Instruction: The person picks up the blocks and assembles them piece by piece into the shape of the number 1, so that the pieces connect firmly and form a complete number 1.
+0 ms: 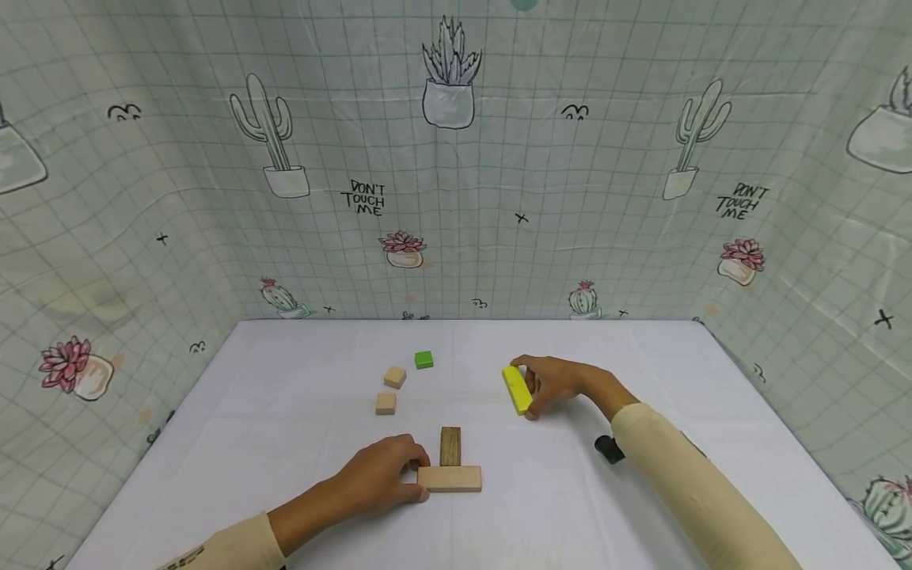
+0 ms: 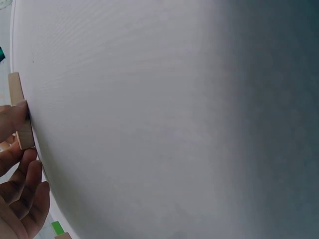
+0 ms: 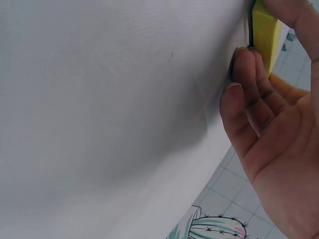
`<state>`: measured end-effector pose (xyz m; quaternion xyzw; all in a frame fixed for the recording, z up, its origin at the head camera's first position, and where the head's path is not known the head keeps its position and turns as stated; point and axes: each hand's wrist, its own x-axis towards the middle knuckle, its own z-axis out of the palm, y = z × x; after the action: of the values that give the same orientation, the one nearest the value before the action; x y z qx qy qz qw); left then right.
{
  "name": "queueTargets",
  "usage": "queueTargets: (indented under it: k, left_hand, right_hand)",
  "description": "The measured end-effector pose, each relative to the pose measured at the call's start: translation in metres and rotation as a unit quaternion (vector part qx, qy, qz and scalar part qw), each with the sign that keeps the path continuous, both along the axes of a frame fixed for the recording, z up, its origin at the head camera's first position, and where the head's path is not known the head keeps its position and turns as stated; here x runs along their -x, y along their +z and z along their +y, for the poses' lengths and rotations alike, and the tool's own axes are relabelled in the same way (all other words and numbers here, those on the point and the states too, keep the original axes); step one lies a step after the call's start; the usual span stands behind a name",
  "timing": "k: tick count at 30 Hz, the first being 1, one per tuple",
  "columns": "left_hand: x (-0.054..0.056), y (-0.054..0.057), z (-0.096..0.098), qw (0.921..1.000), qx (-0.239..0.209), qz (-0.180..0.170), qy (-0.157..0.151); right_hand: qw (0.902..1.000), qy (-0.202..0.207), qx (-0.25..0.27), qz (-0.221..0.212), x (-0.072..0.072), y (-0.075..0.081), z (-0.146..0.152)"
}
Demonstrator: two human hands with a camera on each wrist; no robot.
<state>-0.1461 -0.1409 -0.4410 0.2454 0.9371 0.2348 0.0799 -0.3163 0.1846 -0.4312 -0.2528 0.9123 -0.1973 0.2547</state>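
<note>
In the head view my left hand [image 1: 381, 476] pinches the left end of a pale wooden block [image 1: 450, 479] lying crosswise on the table. A darker brown wooden block [image 1: 450, 446] stands lengthwise against its far side, so the two form an upside-down T. My right hand [image 1: 554, 381] grips a long yellow block [image 1: 518, 390] farther back on the right, thumb at its near end and a finger at its far end. The left wrist view shows thumb and fingers on the pale block [image 2: 18, 94]; the right wrist view shows the yellow block [image 3: 265, 32] partly hidden by fingers.
Two small pale wooden blocks, a nearer one [image 1: 385, 404] and a farther one [image 1: 395, 377], lie left of centre. Behind them sits a small green block [image 1: 423, 360]. A black object [image 1: 609, 450] lies by the right forearm on the white table [image 1: 299, 364]. A patterned curtain [image 1: 499, 237] surrounds the table.
</note>
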Motion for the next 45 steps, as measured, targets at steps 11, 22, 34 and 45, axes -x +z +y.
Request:
queueTargets:
  k: [11, 22, 34, 45]
  left_hand:
    - [-0.001, 0.001, 0.0, 1.0, 0.003, 0.004, 0.0]
    - [-0.001, 0.002, 0.0, 1.0, -0.003, -0.001, -0.001]
    - [0.0, 0.001, 0.0, 1.0, -0.003, -0.005, -0.002]
    - [0.0, 0.002, -0.001, 1.0, -0.001, -0.005, -0.001]
  right_hand:
    - [0.9991, -0.003, 0.025, 0.035, -0.008, 0.0, 0.001]
    - [0.9966, -0.02, 0.055, 0.058, -0.012, -0.007, -0.002]
    - [0.9939, -0.046, 0.068, 0.073, -0.02, -0.011, -0.008]
    - [0.9923, -0.044, 0.078, 0.086, -0.026, -0.01, -0.018]
